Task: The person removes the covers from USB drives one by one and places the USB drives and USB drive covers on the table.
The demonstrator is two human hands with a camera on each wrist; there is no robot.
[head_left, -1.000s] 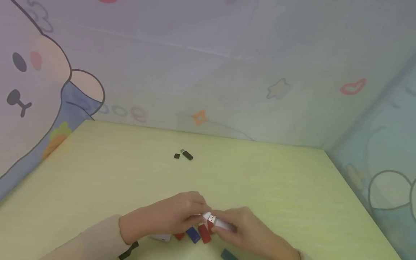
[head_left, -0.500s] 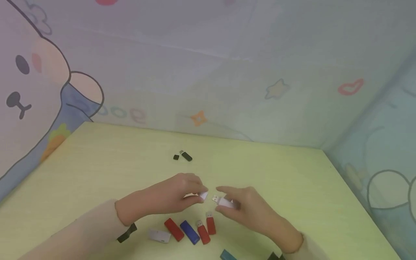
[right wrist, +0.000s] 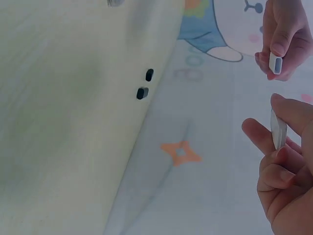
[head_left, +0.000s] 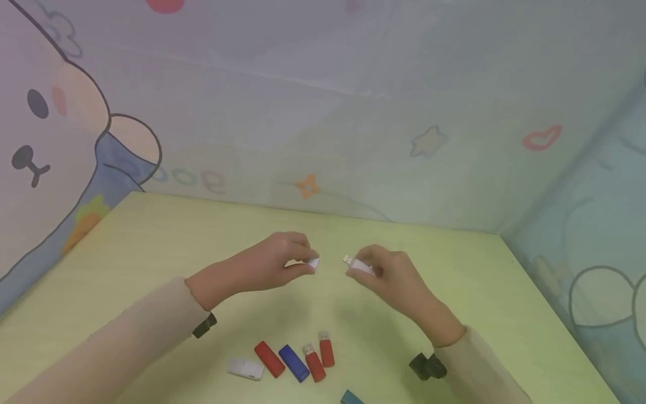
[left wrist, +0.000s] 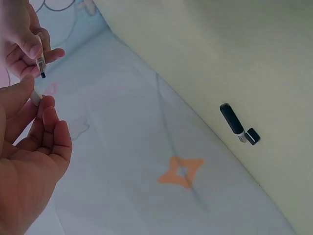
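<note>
Centrally, above a smooth, pale yellow-green counter [head_left: 454, 314], two small white plastic pieces are held apart from each other by a person's bare hands. By the left hand [head_left: 275, 262], a boxy white cap [head_left: 314, 262] is pinched in a narrow grip of thumb and fingers; its hollow, rectangular mouth is shown in the right wrist view. By the right hand [head_left: 393, 275], a slim white USB stick [head_left: 362, 267] is gripped between thumb and fingers, its flat metal plug [head_left: 348, 260] pointed toward the cap. Both wrists are covered by plain beige sleeves [head_left: 143, 331].

Well back from the counter's far edge, on the person's side, a loose row is laid out: a glossy white block [head_left: 245, 368], a red bar [head_left: 270, 359], a blue bar [head_left: 294, 363], and two red USB sticks [head_left: 314, 365] with bare metal plugs. Nearer the person, a teal piece [head_left: 350, 397] is partly cut off from view.

Near the far edge, as seen from the left wrist, a rounded black USB stick [left wrist: 231, 119] is set just beside its squarish black cap [left wrist: 252, 136]. Beyond that edge, a creased, pastel printed backdrop [head_left: 303, 112] is hung.
</note>
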